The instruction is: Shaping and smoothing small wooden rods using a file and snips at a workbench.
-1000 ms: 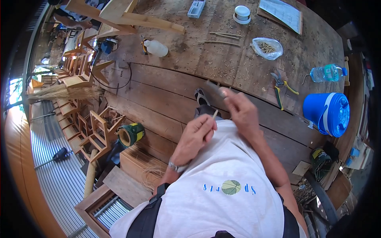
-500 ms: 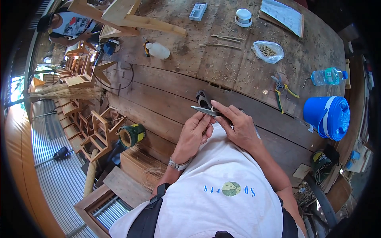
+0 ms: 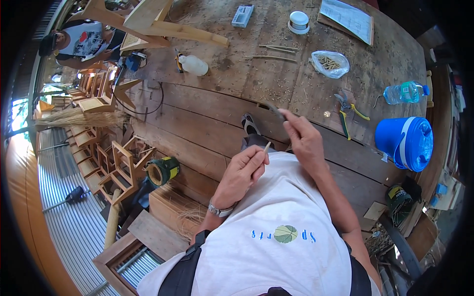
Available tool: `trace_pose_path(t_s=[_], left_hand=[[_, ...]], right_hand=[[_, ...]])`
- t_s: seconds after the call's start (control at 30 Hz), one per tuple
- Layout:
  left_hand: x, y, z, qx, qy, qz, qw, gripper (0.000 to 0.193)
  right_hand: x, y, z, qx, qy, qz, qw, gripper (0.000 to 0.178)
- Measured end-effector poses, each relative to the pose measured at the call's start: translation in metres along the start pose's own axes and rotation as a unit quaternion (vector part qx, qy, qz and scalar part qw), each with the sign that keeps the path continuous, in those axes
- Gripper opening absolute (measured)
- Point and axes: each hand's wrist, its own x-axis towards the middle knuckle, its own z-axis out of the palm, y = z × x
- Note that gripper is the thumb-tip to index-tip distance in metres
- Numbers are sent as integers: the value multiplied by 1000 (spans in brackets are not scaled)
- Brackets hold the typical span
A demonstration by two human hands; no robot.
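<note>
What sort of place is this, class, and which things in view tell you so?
Probably a woodworking or furniture workshop: what look like wooden chairs crowd the left side, yellow-handled cutters lie on a worn wooden table, and small scraps litter its top.

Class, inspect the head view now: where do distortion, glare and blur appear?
Head view: fisheye bending curves the edge of the worktable, with black corners; head view: daylight washes out the opening at far left; head view: the knife in the right hand looks slightly smeared.
</note>
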Motion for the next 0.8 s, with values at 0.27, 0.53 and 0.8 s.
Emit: trace_pose_path(t_s=[0.27,0.53,0.8], left_hand=[[26,1,-14,-138,12,108,985,22],[64,6,-12,-266,28,239,933,18],[67,-9,-5,225,385,376,812,46]], right_hand=[[-5,0,5,282,-133,205,928,26],[-9,-18,4,283,-165,218,919,22],[-9,-10,-19,337,-97,276,895,15]])
